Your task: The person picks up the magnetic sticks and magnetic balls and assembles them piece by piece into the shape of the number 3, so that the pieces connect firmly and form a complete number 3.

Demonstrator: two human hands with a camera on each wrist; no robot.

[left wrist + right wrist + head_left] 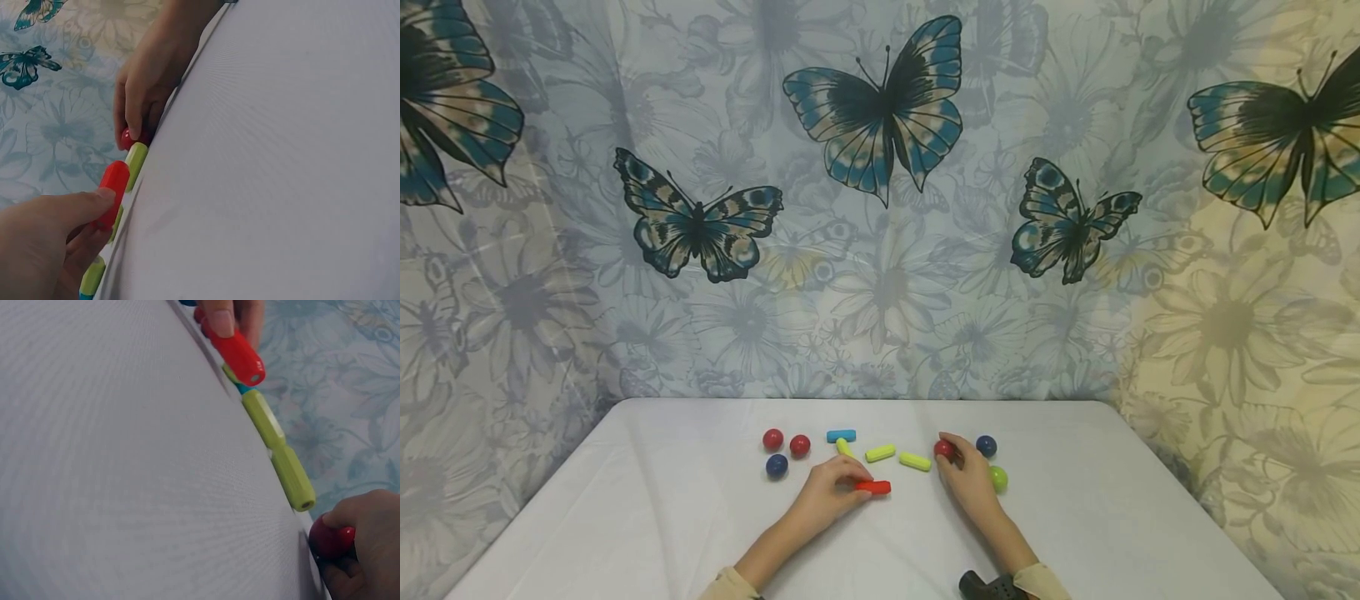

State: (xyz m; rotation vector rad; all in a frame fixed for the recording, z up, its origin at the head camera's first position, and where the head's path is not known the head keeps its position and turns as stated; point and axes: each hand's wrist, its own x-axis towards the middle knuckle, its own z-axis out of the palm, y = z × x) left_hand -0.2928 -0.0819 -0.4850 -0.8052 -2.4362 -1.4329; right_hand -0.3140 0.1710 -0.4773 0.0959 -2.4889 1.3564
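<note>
White tabletop [1105, 508]; red stick [879, 487] held with long axis left to right.

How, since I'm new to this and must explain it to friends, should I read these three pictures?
There is no robot here, only a person's two bare hands. The wide picture comes from a camera worn on the head, looking forward and down. The other two come from cameras on the left and right wrists, each watching its own hand's work. On the white table lie a blue stick, three yellow-green sticks, two red balls, two dark blue balls and a green ball. The left hand holds a red stick; the right hand grips another red ball.
</note>
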